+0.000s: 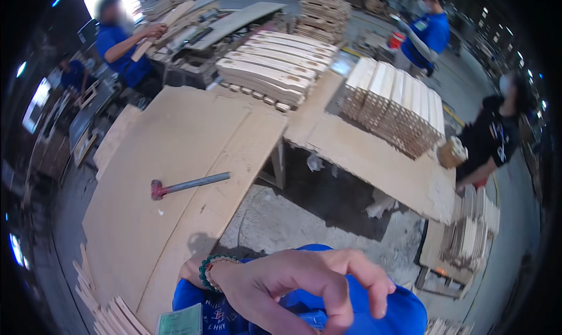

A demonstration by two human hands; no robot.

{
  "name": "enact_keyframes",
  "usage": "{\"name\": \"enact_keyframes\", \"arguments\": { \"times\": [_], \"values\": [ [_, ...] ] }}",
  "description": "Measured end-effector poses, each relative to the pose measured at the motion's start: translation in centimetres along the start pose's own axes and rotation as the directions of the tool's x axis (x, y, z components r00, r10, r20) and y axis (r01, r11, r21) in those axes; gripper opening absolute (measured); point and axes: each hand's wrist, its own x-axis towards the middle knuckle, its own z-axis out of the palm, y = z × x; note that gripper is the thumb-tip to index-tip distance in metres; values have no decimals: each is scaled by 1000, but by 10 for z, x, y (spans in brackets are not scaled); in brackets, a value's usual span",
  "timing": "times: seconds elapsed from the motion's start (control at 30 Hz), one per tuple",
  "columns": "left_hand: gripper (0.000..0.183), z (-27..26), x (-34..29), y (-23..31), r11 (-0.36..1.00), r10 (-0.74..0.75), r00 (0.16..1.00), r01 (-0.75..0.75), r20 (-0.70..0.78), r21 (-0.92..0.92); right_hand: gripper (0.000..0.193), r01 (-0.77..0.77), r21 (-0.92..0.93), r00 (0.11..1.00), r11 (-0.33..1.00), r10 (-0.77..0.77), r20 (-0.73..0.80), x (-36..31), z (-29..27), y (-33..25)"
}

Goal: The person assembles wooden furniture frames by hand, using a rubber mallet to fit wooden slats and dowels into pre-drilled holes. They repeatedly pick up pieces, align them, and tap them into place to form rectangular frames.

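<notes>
My left hand [293, 282] is raised in front of my blue shirt [404, 308], with a beaded bracelet [206, 272] round the wrist. Its fingers are loosely bent and apart, and nothing shows between them. The palm side is hidden. Beyond the wrist is a wide tan board tabletop [146, 136]. On it lies a hammer [196, 184] with a red head and a grey handle, out of the hand's reach and untouched. A green and white card badge [180, 321] hangs on my shirt. My right hand does not show.
Stacked curved wooden slats [275, 65] stand at the table's far end. Another slat stack [398, 98] rests on a narrower board [363, 159] at right. More slats sit on a low cart [436, 253]. Co-workers stand far left [126, 48], far right [424, 33] and at right [494, 130].
</notes>
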Motion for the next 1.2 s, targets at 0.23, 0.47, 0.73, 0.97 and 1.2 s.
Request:
{"name": "enact_keyframes", "arguments": {
  "times": [0.23, 0.47, 0.73, 0.97, 1.2],
  "values": [
    [20, -17, 3, -49, 982, -114, 992, 120, 49, -146, 35, 27, 145, 999, 989, -21, -44, -7, 18, -2],
    [28, -66, 17, -15, 945, -324, 913, 325, 249, 38, 30, -71, 239, 988, 969, 101, -119, -31, 24, 8],
    [28, -158, 24, 12, 963, -271, 890, 252, 368, 100, 17, 6, 370, 969, 929, 86, -230, -66, 44, 11],
    [31, -146, 76, 7, 968, 45, 989, -9, 140, -249, 24, -18, 524, 957, 851, 167, -239, -63, 48, 1],
    [38, -193, 106, -32, 970, 209, 972, -193, 108, -145, 26, -47, 337, 974, 940, 118, -192, -35, 11, -9]
  ]
}}
